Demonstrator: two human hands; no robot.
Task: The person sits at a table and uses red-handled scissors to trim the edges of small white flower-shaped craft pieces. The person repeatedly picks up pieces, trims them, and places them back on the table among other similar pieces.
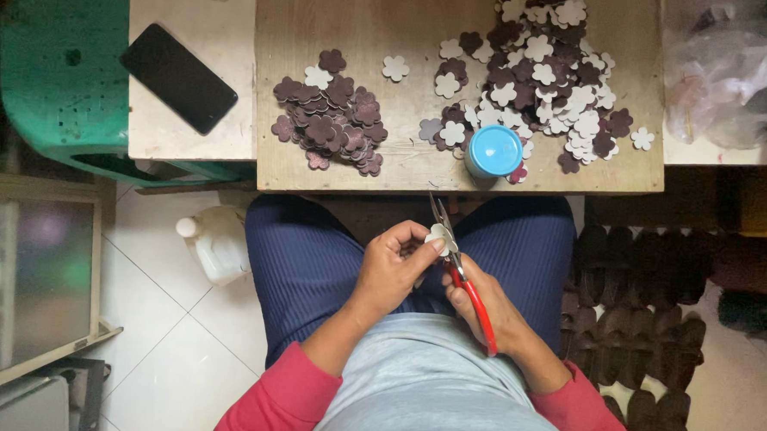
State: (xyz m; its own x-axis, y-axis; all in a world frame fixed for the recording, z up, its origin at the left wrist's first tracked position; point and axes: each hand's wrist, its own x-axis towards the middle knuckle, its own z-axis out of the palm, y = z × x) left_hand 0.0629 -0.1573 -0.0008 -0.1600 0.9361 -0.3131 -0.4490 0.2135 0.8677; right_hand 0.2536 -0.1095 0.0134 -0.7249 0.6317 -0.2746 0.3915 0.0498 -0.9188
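Head view, looking down at your lap. Left hand (391, 268) pinches a pale flower-shaped cutout (439, 237) between thumb and fingertips, fingers closed on its edge. Right hand (483, 304) is wrapped shut around the red handles of needle-nose pliers (459, 266); the steel nose runs up past the cutout toward the board edge. Whether the tips bite on anything, you cannot tell: they are too thin and dark to read here.

Cutout sits at the meeting point of both grips, touching the pliers' shaft, above the blue-trousered knees.

Judgement on doing this well: keep the left pinch near the rim so the centre of the flower stays free for the nose, and keep the piece flat to the tool rather than tilted. Light squeeze on the handles; the material looks thin and may crease.

Beyond the grip, on the wooden board (365, 34): a blue round lid or jar (494, 150) just past the pliers' tip, a mixed heap of brown and cream flowers (549, 68) farther out and right, a mostly brown pile (329, 123) out and left. Black phone (179, 78) lies well left. White plastic bottle (214, 243) stands on the floor tiles beside your left knee.
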